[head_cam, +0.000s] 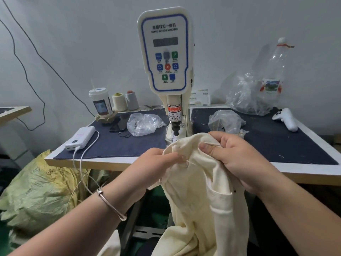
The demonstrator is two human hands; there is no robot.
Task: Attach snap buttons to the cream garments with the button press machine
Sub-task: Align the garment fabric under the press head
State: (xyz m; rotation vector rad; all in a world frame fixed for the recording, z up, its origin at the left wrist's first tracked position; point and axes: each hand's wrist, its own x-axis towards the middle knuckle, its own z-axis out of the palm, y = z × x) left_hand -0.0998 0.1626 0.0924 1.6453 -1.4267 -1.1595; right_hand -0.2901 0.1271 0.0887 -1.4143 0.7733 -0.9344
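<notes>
Right in front of the button press machine (164,52), a cream garment (195,191) hangs lengthwise from both hands, its bunched top edge raised at the front edge of the surface (118,164), just below the machine's plunger, and the rest trailing down below the edge. The left hand (156,163) has its fingers curled, pinching a fold of the cloth. The right hand (238,157) grips the upper edge, thumb pressed on top and fingers tucked behind the fabric. The cloth is soft, plain and creased, with a ribbed cuff (221,202) showing lower down. On the dark mat lie a white power bank (80,138), clear plastic bags (144,123), thread cones (120,101) and a white controller (286,118).
</notes>
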